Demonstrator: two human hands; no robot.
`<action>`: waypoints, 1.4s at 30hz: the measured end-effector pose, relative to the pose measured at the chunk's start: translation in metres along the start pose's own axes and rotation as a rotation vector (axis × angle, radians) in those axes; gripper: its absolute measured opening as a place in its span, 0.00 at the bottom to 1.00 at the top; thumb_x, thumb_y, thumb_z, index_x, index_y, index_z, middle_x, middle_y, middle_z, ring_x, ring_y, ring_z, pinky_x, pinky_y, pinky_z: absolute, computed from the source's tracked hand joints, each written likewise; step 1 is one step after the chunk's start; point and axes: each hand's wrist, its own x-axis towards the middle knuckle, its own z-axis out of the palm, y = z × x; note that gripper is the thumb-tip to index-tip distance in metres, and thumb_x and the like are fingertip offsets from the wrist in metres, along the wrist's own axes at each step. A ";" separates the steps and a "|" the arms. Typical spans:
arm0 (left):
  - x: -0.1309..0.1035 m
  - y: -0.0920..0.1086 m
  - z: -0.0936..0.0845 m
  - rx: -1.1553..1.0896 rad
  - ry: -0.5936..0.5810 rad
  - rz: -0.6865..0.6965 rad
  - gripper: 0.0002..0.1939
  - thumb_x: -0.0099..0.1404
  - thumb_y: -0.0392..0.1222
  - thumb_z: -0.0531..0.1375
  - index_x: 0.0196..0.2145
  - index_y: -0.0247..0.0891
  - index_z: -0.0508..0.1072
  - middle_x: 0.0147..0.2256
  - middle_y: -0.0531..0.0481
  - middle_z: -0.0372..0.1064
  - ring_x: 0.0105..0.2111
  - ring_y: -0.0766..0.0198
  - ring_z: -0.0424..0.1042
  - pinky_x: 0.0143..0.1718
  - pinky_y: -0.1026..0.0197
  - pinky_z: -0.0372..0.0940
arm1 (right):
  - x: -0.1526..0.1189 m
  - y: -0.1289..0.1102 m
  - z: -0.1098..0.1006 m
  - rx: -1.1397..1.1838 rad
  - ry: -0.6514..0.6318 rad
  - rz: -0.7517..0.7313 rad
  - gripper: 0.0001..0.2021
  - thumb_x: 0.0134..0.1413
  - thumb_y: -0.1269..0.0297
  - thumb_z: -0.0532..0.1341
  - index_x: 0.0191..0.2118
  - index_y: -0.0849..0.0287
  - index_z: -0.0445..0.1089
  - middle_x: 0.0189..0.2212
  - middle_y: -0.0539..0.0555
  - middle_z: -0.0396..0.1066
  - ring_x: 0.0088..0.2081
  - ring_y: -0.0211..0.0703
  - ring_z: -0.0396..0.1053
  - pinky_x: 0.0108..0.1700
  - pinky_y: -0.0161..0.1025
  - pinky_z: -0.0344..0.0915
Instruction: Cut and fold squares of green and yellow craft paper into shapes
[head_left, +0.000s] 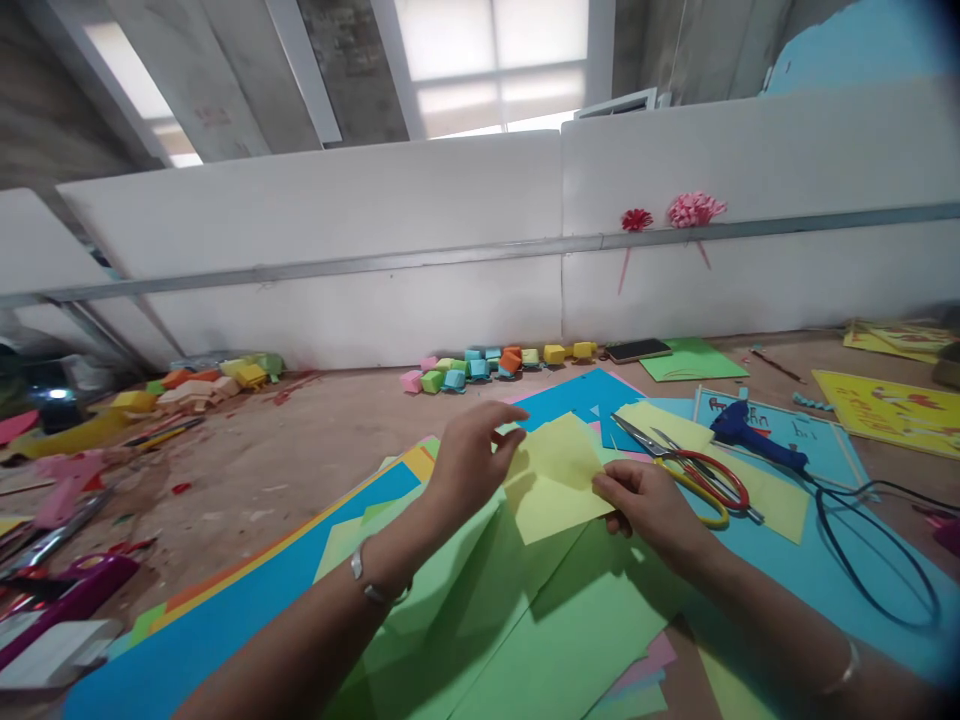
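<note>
Green sheets (570, 620) are spread nearest the wearer. Just above them, in front of the body, a pale yellow sheet (559, 510) is held up at its right edge, clamped between the thumb and fingers of the right hand (652, 500). By the sheet's upper left side, the left hand (469, 455) is poised with thumb and fingertips apart. The step in hand is judged to be the positioning of the sheet; for a two-handed hold, the free edge would need to be pinched lightly. One corner is pointed toward the wearer, slightly leftward; the outline looks nearly square, so no long axis can be told. To the right, red-handled scissors (742, 490) are laid, with a blue glue gun (757, 440) beyond. Farther off, coloured paper blocks (554, 355) are lined up before a white panel (345, 320).
</note>
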 end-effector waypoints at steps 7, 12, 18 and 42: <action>-0.067 -0.003 0.033 0.291 -0.498 0.258 0.24 0.66 0.43 0.58 0.58 0.33 0.66 0.61 0.34 0.58 0.61 0.45 0.59 0.58 0.44 0.60 | -0.002 0.014 0.005 -0.582 -0.068 -0.112 0.20 0.56 0.60 0.54 0.53 0.63 0.63 0.19 0.48 0.68 0.25 0.45 0.70 0.26 0.36 0.56; -0.088 -0.005 0.046 0.289 -0.832 0.220 0.32 0.70 0.47 0.51 0.66 0.32 0.50 0.67 0.33 0.37 0.67 0.44 0.37 0.65 0.41 0.43 | -0.008 0.013 0.008 -1.099 -0.187 -0.110 0.29 0.60 0.61 0.53 0.65 0.60 0.50 0.37 0.63 0.76 0.38 0.55 0.73 0.30 0.37 0.53; -0.089 -0.006 0.041 0.203 -0.846 0.210 0.31 0.71 0.50 0.47 0.67 0.36 0.47 0.68 0.39 0.31 0.68 0.48 0.33 0.66 0.43 0.37 | -0.009 0.006 0.004 -1.165 -0.312 -0.085 0.21 0.60 0.64 0.52 0.59 0.53 0.63 0.40 0.62 0.76 0.41 0.58 0.73 0.32 0.39 0.57; -0.056 -0.041 0.030 -0.082 0.038 -0.318 0.47 0.51 0.46 0.69 0.63 0.34 0.54 0.65 0.31 0.47 0.63 0.41 0.51 0.59 0.43 0.56 | -0.016 -0.004 0.002 -0.707 0.075 -0.552 0.32 0.61 0.60 0.51 0.68 0.67 0.46 0.16 0.46 0.66 0.20 0.42 0.63 0.26 0.36 0.58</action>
